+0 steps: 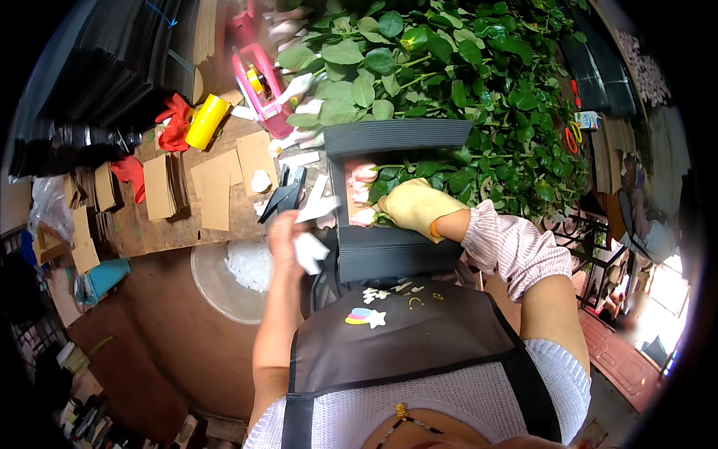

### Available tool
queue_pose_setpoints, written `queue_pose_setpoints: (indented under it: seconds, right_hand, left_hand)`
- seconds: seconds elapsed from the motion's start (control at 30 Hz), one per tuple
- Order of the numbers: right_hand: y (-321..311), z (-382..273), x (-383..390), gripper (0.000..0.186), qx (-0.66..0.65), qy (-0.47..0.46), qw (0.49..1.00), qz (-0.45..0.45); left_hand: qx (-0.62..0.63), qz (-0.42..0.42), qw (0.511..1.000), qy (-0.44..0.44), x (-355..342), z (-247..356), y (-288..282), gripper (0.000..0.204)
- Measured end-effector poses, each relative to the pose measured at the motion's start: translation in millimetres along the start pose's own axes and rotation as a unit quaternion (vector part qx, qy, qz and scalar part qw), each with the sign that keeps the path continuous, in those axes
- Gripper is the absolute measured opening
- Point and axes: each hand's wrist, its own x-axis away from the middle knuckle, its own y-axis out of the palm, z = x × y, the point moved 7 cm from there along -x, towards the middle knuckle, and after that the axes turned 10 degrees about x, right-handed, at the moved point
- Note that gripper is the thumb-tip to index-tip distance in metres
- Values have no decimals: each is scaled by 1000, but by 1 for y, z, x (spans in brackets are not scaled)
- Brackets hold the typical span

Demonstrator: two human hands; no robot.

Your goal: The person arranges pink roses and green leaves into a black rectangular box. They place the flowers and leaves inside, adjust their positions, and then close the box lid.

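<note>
My left hand [283, 238], bare and a little blurred, grips white paper strips [308, 252]. A yellow glove covers my right hand [420, 206], its fingers curled at the stems of pale pink roses [364, 217]; the fingertips are partly hidden. Those roses lie in a row on dark corrugated cardboard [396, 253], heads to the left and leafy stems to the right. The cardboard's far flap [396, 136] stands up behind them. Just beyond my left hand, a black stapler [284, 196] rests on the table.
Leafy rose stems [464, 60] heap across the far side. Left of them are a pink tape dispenser [265, 97], a yellow roll [207, 122] and brown cardboard pieces [215, 196]. A clear tub [217, 295] with white scraps stands below the table edge. Scissors [574, 135] lie at right.
</note>
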Motion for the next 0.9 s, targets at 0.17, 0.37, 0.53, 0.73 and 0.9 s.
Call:
queue_pose_setpoints:
  seconds: [0.17,0.37,0.53,0.73,0.9]
  right_hand:
    - [-18,-15,11,36,71,-39,995,-64]
    - [-6,-12,-2,28,46,-22,998,-28]
    - [-12,-16,7,26,87,-31,996,-11]
    - [-7,-10,-1,29,39,-11,999,-14]
    - [-4,-16,-21,26,82,-68,990,-97]
  left_hand:
    - [-752,-31,645,132,39,73,-104,20]
    - [-518,-146,803,257,21,57,14,30]
    - [-518,-305,739,302,-21,14,74,66]
    - [-527,-299,759,238,-32,5,77,77]
    - [-423,-314,836,154,-46,0,78,89]
